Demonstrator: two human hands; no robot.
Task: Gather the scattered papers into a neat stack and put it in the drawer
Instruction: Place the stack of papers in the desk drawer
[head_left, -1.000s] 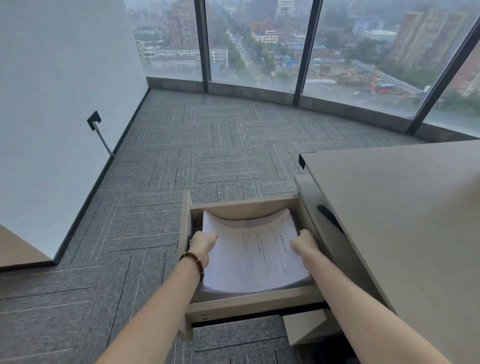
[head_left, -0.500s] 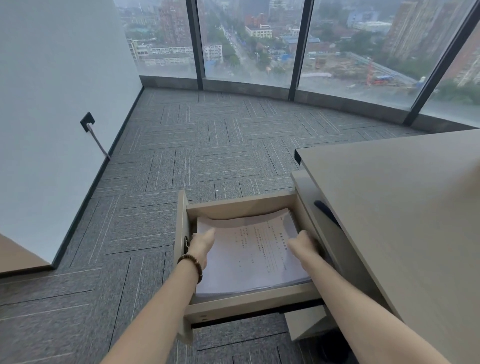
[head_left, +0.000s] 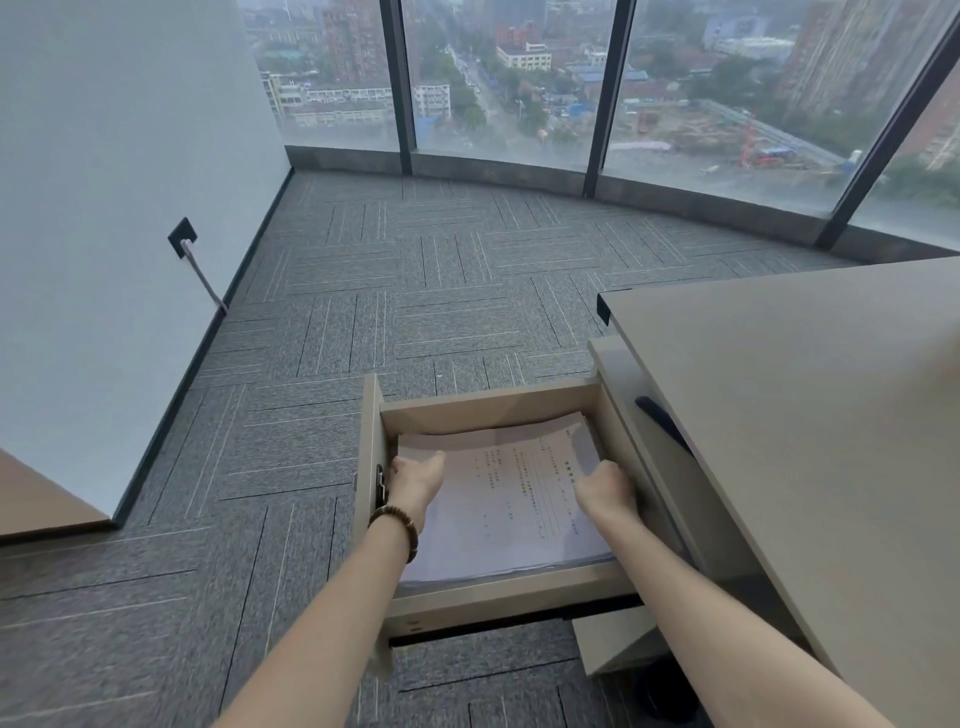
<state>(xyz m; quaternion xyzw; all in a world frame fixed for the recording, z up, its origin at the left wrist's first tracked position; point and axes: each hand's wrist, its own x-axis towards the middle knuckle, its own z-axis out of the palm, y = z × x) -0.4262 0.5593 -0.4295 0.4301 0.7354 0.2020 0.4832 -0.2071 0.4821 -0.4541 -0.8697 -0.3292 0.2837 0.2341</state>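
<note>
A stack of printed white papers (head_left: 511, 499) lies inside the open wooden drawer (head_left: 498, 592) of the desk pedestal. My left hand (head_left: 415, 480) grips the stack's left edge, its fingers curled under the sheets. My right hand (head_left: 605, 491) grips the right edge the same way, close to the drawer's right wall. The stack sits low and nearly flat on the drawer bottom. The fingertips of both hands are hidden beneath the paper.
The beige desk top (head_left: 810, 441) overhangs the drawer on the right, with a dark handle (head_left: 662, 423) on the pedestal below it. Grey carpet (head_left: 405, 291) stretches to a glass window wall. A wall socket with a cable (head_left: 184, 239) is on the left.
The stack, bowed upward one second ago, has sunk and flattened into the drawer. Both hands went down with it and stay on its side edges.
</note>
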